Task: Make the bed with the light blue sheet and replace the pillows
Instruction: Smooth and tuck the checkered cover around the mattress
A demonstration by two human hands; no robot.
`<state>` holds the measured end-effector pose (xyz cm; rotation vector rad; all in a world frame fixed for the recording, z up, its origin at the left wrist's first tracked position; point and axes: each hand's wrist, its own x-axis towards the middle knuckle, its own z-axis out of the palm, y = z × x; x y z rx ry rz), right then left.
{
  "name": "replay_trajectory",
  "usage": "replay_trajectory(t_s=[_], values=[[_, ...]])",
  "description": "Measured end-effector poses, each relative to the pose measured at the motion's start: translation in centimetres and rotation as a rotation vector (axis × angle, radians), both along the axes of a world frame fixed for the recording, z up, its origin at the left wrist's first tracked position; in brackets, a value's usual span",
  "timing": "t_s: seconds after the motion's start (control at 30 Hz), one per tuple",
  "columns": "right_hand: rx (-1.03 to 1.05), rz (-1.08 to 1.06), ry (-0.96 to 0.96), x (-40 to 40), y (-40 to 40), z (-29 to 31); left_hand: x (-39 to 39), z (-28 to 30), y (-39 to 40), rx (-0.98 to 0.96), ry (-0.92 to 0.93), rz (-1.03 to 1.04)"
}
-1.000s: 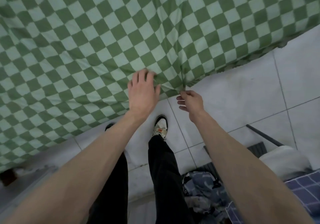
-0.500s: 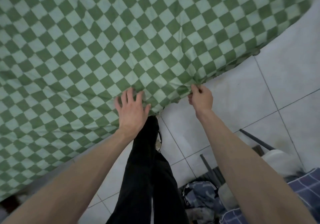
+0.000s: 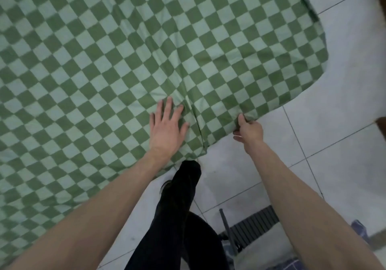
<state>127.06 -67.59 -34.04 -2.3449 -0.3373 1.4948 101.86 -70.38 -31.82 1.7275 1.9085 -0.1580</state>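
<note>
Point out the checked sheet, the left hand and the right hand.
checked sheet [image 3: 125,61], head view, flat middle of the cloth.
left hand [image 3: 167,127], head view, back of the hand.
right hand [image 3: 249,131], head view, knuckles.

No readable txt, labels, brands or nos. anywhere in view

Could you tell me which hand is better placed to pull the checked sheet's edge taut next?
The right hand, I'd judge: it already pinches the checked sheet at its edge by the floor, while the left hand lies flat and open on top, gripping nothing.
</note>
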Motion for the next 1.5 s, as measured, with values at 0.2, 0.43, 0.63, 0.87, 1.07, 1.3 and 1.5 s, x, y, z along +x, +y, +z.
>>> replay_trajectory(t_s=[0.2,0.43,0.63,0.87,1.07,1.3,1.5], values=[[0.028,0.410,-0.226,3.6,2.0,0.8,3.9,0.0,6.0,-0.039,0.001,-0.010],[-0.120,0.281,-0.153,9.0,7.7,1.3,6.7,-0.6,9.9,-0.030,0.001,-0.044],[0.155,0.452,-0.486,12.8,14.1,3.2,10.0,-0.6,11.2,-0.020,0.045,-0.133],[0.160,0.678,-0.630,16.0,26.2,2.1,15.7,0.2,13.6,-0.103,-0.017,-0.033],[0.261,1.057,-0.570,19.8,32.0,0.7,26.1,0.7,17.5,-0.136,-0.001,0.537],[0.160,1.012,-0.497,27.7,36.1,-0.9,31.5,1.1,22.7,-0.113,0.068,0.886],[0.087,0.886,-0.295,27.2,37.6,-1.1,32.5,1.7,23.4,-0.103,0.083,0.705]])
